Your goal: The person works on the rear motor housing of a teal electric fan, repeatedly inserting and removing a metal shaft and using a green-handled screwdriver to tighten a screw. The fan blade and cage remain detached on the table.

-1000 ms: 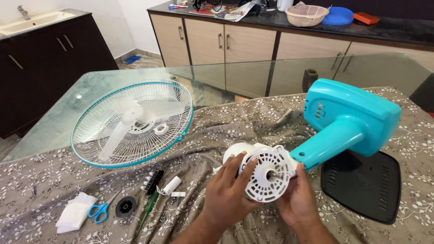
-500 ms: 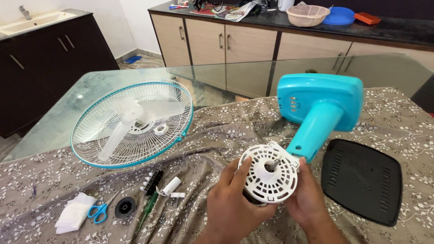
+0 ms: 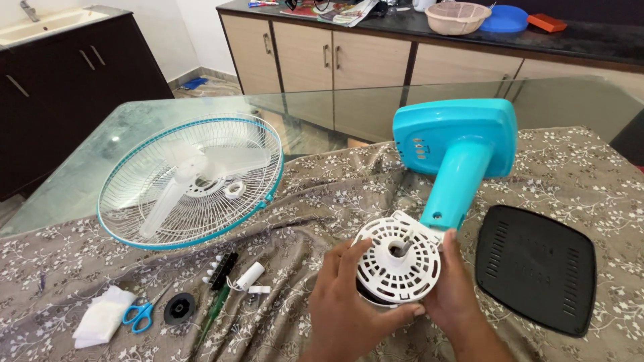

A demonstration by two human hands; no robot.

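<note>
Low centre, the left hand [image 3: 349, 305] and right hand [image 3: 453, 291] clasp the white slotted plastic motor housing [image 3: 397, 261]; the turquoise fan stand [image 3: 456, 154] rises behind, with the black base plate [image 3: 537, 268] at right.

We hold the motor housing [image 3: 398, 261] between our left hand [image 3: 349, 308] and right hand [image 3: 456, 288]; fan base [image 3: 463, 144] behind, base plate [image 3: 535, 267] right, fan guard [image 3: 191, 179] left, scissors [image 3: 138, 315] far left.
</note>
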